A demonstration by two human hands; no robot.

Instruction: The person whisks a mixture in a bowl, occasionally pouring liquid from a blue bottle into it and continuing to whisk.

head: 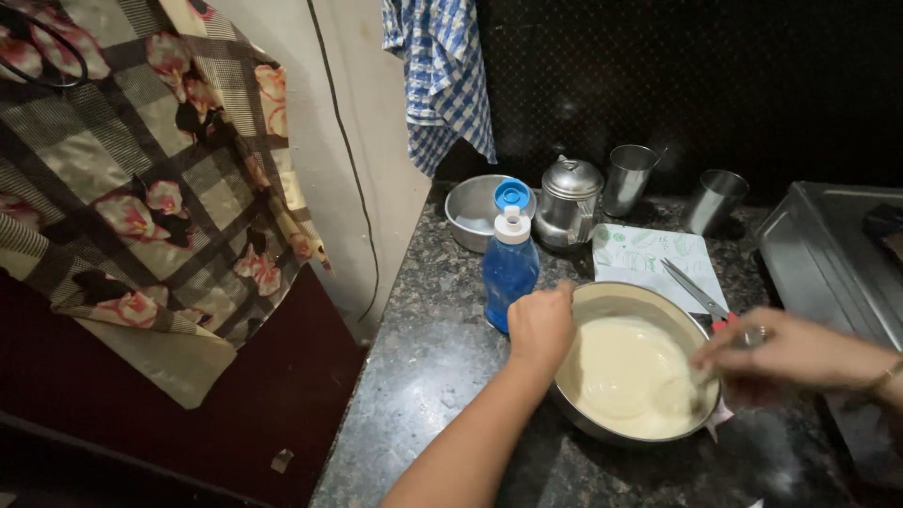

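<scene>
A steel bowl [616, 299] of pale creamy batter [625, 376] sits on the dark stone counter [433, 376]. My left hand [540, 325] grips the bowl's left rim. My right hand [785, 353] is over the bowl's right side, blurred, holding a thin utensil [691, 381] that dips into the batter. What kind of utensil it is cannot be made out.
A blue bottle [510, 268] with a flip cap stands just left of the bowl. Behind are a round steel pan [475, 212], a lidded steel pot [569, 202], two steel cups [628, 179], a printed packet [649, 254] and scissors [696, 292]. A steel stove top [828, 263] lies right. A checked cloth [442, 75] hangs above.
</scene>
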